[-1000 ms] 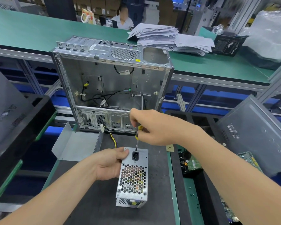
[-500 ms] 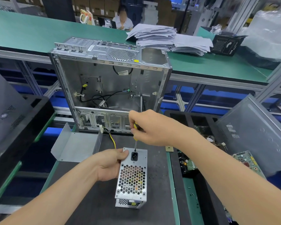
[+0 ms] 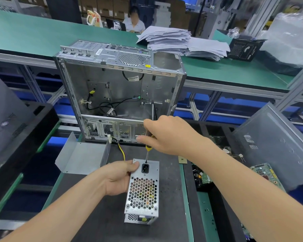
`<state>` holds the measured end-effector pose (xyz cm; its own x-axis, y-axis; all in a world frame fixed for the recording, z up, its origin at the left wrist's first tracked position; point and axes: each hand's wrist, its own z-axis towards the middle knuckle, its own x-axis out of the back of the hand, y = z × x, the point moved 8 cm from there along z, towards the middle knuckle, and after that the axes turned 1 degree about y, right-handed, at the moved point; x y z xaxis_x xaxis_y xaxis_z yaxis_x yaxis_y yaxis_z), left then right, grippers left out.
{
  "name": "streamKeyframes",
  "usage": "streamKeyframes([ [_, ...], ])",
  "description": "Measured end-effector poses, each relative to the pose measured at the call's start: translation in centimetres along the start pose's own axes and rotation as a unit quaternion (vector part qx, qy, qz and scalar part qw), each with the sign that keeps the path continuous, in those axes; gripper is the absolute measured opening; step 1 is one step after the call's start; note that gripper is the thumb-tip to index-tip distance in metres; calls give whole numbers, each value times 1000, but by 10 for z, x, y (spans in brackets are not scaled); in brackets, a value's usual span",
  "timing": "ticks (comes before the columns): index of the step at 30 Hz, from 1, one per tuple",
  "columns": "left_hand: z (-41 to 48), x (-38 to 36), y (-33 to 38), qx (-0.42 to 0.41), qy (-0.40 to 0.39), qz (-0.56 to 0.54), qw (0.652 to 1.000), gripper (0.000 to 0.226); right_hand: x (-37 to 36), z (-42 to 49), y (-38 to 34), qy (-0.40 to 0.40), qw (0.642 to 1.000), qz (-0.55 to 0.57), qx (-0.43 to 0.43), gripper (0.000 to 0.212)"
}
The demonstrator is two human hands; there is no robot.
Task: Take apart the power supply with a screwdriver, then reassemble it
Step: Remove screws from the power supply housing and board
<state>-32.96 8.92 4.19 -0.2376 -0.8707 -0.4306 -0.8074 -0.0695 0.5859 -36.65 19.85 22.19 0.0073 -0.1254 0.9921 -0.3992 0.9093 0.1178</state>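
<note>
Left hand (image 3: 118, 178) clasps the near-left side of the power supply (image 3: 143, 193), thumb laid on its top plate. That box lies flat on the dark table (image 3: 98, 217), long axis running straight away from the person toward the open case (image 3: 119, 88), socket (image 3: 145, 168) at the far end, mesh grille facing up. Just past the socket the screwdriver (image 3: 148, 150) stands almost upright, tip down on the plate's far edge, yellow handle above. Right hand (image 3: 168, 135) is wrapped round that handle from the right. Further right, circuit boards (image 3: 266, 173) lie in a bin.
</note>
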Motion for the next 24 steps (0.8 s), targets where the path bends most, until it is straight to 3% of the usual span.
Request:
streamKeyframes([
  [3,0,1,-1,2,1,-5,1000,32,5,-3,-6,-14,990,132,55,19],
  [5,1,1,-1,4,2,-6,1000,32,4,-4,-9,-32,983,163,73,10],
  [9,2,2,-2,6,-3,-8,1000,33,1,-2,0,-15,999,45,11,37],
  [14,4,0,-1,5,-14,-5,1000,32,1,-10,-8,-78,975,195,79,13],
  [16,4,1,-2,4,-16,-4,1000,33,-1,-7,-9,-46,984,161,64,10],
  [19,5,2,-2,3,-20,-4,1000,32,-2,-5,-3,-14,996,87,29,30],
  [22,6,3,-2,0,-18,-4,1000,32,3,-10,-10,-44,982,163,87,14],
  [24,7,2,-2,0,-20,-4,1000,32,3,-11,-13,-58,978,166,113,15],
])
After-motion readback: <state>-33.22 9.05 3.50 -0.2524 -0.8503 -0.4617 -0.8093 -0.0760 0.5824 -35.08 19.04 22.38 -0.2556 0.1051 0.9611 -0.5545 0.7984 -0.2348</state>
